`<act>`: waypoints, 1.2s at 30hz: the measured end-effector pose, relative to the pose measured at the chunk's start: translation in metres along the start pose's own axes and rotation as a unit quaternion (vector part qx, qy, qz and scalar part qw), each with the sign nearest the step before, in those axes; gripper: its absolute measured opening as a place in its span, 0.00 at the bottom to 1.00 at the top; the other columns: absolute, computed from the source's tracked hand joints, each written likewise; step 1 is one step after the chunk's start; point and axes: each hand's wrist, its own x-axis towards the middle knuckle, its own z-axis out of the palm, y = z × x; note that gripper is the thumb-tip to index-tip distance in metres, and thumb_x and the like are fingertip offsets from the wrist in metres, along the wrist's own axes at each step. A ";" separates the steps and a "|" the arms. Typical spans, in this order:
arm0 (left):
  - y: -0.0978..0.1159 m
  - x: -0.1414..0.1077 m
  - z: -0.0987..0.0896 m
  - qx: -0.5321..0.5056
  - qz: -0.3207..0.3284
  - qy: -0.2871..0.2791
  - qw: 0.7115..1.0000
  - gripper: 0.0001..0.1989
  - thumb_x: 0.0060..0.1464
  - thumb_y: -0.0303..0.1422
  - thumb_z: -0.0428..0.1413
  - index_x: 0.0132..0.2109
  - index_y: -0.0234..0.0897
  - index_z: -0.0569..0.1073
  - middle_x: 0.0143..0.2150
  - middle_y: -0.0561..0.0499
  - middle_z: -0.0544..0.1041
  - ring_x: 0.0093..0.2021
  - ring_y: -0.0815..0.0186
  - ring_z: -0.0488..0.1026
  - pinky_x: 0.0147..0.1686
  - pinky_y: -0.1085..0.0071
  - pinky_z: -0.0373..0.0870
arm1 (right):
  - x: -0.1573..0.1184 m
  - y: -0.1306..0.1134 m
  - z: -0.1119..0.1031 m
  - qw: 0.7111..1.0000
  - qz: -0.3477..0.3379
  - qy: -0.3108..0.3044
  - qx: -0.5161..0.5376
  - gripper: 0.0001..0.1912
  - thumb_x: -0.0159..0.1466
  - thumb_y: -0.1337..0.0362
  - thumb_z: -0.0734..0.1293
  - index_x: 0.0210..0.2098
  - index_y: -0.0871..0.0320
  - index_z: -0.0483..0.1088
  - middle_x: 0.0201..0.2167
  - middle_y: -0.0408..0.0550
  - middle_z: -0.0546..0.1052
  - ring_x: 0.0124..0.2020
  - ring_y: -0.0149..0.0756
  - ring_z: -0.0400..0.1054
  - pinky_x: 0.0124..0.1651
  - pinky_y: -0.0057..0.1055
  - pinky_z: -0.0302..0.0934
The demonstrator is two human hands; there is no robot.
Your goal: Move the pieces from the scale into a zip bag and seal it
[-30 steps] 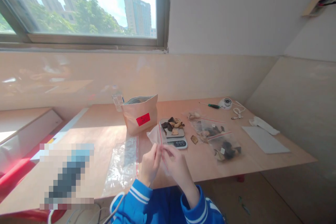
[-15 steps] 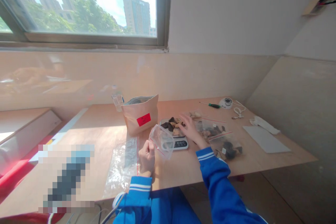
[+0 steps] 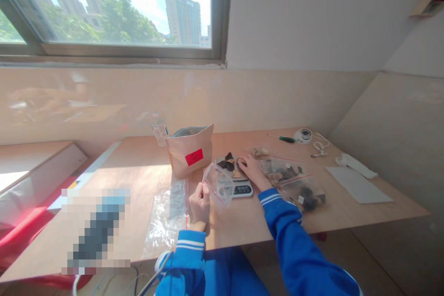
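My left fingers [image 3: 201,190] pinch the clear bag [image 3: 221,187]. My right fingers [image 3: 244,163] are at the dried pieces [image 3: 229,163] on the scale [image 3: 244,189]; I cannot tell their grip.

Blue sleeves [image 3: 291,236], 2 white cuff stripes [image 3: 190,242].

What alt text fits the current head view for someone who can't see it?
A person's left hand holds an open clear bag while the right hand is at dark and pale pieces on a white scale. A tan pouch with a red label stands to its left, filled clear bags lie to its right, all on a brown table.
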 end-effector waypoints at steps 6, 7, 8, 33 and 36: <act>-0.003 0.001 0.001 0.000 0.001 0.014 1.000 0.17 0.61 0.40 0.41 0.24 0.40 0.54 0.20 0.57 0.57 0.23 0.70 0.59 0.26 0.72 0.55 | 0.001 -0.013 -0.015 0.992 0.021 0.050 0.113 0.13 0.61 0.61 0.62 0.40 0.59 0.74 0.41 0.53 0.76 0.45 0.41 0.69 0.51 0.38 0.60; -0.005 0.002 0.002 0.000 0.002 0.019 1.000 0.18 0.61 0.40 0.42 0.24 0.40 0.54 0.20 0.57 0.56 0.22 0.70 0.58 0.25 0.72 0.55 | 0.001 -0.021 -0.021 0.988 0.024 0.058 0.139 0.13 0.61 0.60 0.62 0.40 0.59 0.74 0.41 0.53 0.76 0.46 0.41 0.68 0.52 0.39 0.60; -0.007 0.003 0.003 0.000 0.003 0.025 1.000 0.18 0.60 0.41 0.42 0.24 0.40 0.54 0.19 0.57 0.56 0.22 0.70 0.58 0.25 0.73 0.54 | 0.001 -0.032 -0.028 0.983 0.026 0.061 0.171 0.13 0.61 0.59 0.62 0.40 0.59 0.74 0.42 0.53 0.76 0.47 0.41 0.68 0.52 0.39 0.60; -0.016 0.012 0.009 -0.065 -0.043 0.118 0.990 0.20 0.60 0.44 0.42 0.23 0.39 0.59 0.17 0.58 0.61 0.20 0.68 0.60 0.24 0.73 0.58 | -0.006 -0.116 -0.016 0.963 0.005 -0.048 0.266 0.14 0.66 0.63 0.57 0.43 0.57 0.73 0.41 0.49 0.76 0.39 0.34 0.70 0.41 0.31 0.65; -0.015 0.013 0.010 -0.074 -0.051 0.128 0.988 0.20 0.60 0.44 0.42 0.23 0.39 0.60 0.18 0.57 0.63 0.20 0.68 0.62 0.24 0.73 0.60 | -0.010 -0.101 -0.007 0.988 -0.030 -0.026 0.148 0.12 0.66 0.67 0.58 0.40 0.58 0.73 0.40 0.52 0.75 0.42 0.38 0.68 0.45 0.35 0.63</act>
